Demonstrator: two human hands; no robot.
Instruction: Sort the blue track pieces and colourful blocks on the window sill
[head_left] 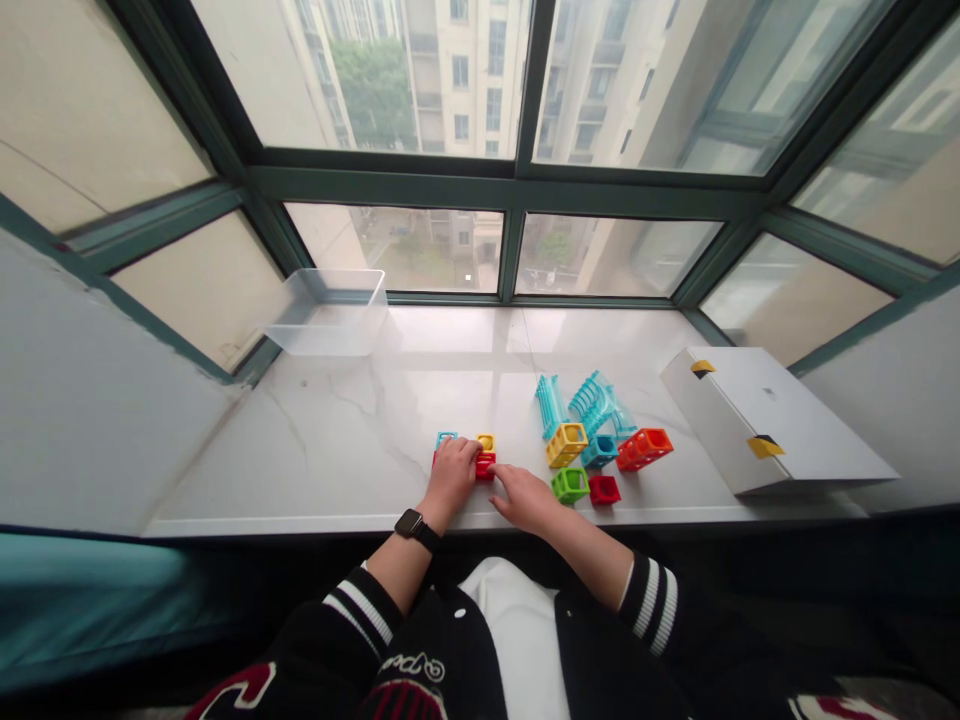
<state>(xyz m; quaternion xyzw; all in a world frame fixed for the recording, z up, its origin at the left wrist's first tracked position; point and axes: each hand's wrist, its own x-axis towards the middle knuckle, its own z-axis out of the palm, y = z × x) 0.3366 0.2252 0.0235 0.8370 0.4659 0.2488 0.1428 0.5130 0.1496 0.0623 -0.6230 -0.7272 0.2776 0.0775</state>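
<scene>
My left hand (454,472), with a watch on its wrist, is closed over a small group of plastic building blocks on the sill. A red block (485,464) shows at its right side, with a yellow block (486,442) just behind. The top of a blue block (447,437) peeks out beyond the fingers; the rest is hidden under the hand. My right hand (521,496) is beside the red block, its fingers apart and the index fingertip at the block's right edge. It holds nothing.
To the right stand a yellow block (567,445), a blue block (600,451), an orange block (643,449), a green block (570,485) and a red cube (604,490). Behind them lie clear blue track pieces (552,407). A white box (780,420) and a clear plastic bin (330,330) flank the marble sill (337,430).
</scene>
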